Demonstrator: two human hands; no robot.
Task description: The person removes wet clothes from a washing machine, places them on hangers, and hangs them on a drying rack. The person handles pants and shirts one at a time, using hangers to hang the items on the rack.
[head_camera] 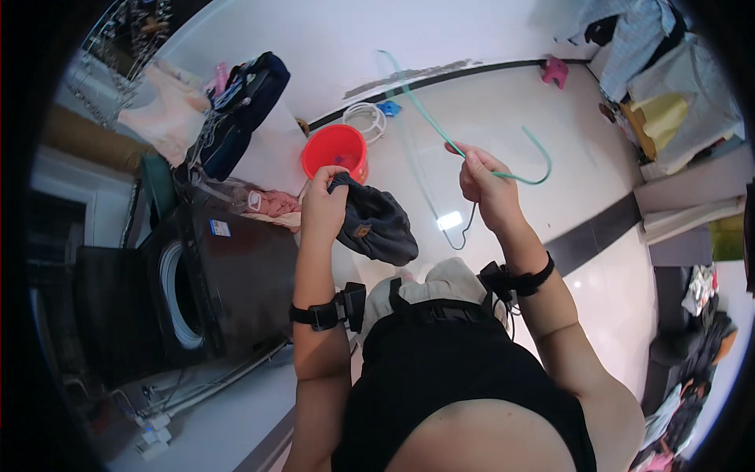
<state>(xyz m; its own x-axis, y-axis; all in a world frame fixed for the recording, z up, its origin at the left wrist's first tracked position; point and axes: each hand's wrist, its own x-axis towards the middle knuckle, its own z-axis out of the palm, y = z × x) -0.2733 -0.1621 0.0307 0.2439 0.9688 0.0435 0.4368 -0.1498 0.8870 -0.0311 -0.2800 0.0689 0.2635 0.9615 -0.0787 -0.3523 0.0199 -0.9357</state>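
Observation:
My left hand (323,203) pinches the gathered edge of a dark grey fabric item (380,227), perhaps a cap, with a small brown patch. The fabric hangs to the right of the fingers, with its opening partly in view. Between the thumb and fingers of my right hand (488,180) is a green wire clothes hanger (433,121). One curved end of it bends round to the right of the hand. A thinner wire hook hangs below the palm. The hanger and the fabric are apart.
A red bucket (336,147) stands on the tiled floor beyond my left hand, beside white hose coils (368,118). At left is a black top-loading washing machine (253,283), its lid raised. A pink stool (554,72) is by the wall. Clothes hang at upper right (640,50).

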